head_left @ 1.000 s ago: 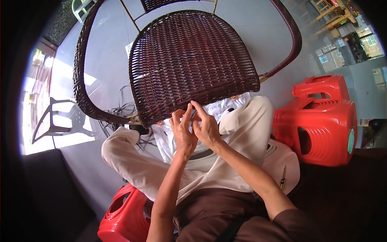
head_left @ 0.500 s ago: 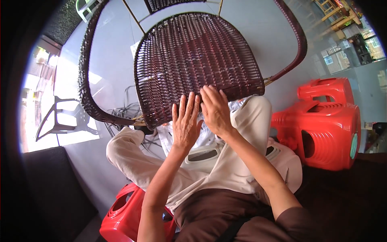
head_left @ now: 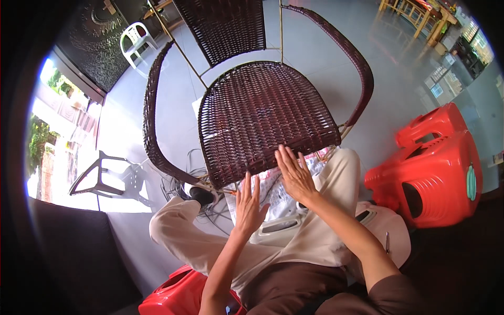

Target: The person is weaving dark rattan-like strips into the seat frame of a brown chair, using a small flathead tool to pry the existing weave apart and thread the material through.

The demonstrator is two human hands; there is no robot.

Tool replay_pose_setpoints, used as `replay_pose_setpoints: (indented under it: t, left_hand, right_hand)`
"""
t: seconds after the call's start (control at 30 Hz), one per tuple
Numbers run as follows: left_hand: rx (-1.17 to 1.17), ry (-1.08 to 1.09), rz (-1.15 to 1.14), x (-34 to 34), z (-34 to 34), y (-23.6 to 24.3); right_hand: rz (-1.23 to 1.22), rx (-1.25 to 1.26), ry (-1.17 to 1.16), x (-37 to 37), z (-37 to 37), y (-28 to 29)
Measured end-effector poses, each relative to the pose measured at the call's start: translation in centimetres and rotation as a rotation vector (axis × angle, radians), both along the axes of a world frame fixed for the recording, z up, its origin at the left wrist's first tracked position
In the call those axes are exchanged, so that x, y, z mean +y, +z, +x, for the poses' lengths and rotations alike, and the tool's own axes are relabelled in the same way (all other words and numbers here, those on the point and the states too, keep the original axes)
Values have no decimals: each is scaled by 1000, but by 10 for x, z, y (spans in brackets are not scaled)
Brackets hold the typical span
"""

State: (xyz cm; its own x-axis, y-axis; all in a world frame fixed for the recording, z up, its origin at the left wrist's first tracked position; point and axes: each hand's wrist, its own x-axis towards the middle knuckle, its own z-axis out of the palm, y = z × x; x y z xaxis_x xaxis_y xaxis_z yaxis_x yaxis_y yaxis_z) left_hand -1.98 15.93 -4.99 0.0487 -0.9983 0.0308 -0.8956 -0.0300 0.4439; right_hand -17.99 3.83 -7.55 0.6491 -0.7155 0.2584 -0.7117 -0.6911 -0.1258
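In front of me stands a dark brown wicker armchair. Its woven seat (head_left: 268, 110) faces me, with a woven backrest (head_left: 226, 26) beyond and curved arms (head_left: 362, 79) on both sides. My left hand (head_left: 250, 206) is at the seat's front edge, palm down, fingers stretched out and holding nothing. To its right, my right hand (head_left: 295, 176) lies with fingers extended, the tips at the front rim of the seat. Patterned cloth or sheeting (head_left: 281, 202) shows below the rim, between my knees. Whether either palm presses on the weave is hard to tell.
Red plastic stools (head_left: 441, 173) stand at my right, and another red stool (head_left: 176, 294) at lower left. A loose tangle of dark strands (head_left: 181, 186) lies by my left foot. Farther off are a dark stool-like frame (head_left: 105, 176) and a pale green plastic chair (head_left: 137, 42).
The view has tilted up, showing more backrest and floor. My hands have drawn apart; the left now sits lower against the seat edge, mostly off the weave.
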Motion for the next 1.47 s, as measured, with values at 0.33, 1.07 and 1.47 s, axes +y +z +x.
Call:
replay_pose_setpoints:
  t: [0.33, 1.07, 1.47]
  left_hand:
    - [319, 309, 325, 115, 46, 26]
    - [-128, 643, -235, 119, 149, 54]
    - [-55, 284, 62, 85, 216, -19]
  right_hand:
    - [80, -73, -100, 10, -39, -8]
    - [124, -77, 51, -16, -137, 56]
    - [416, 91, 37, -48, -151, 48]
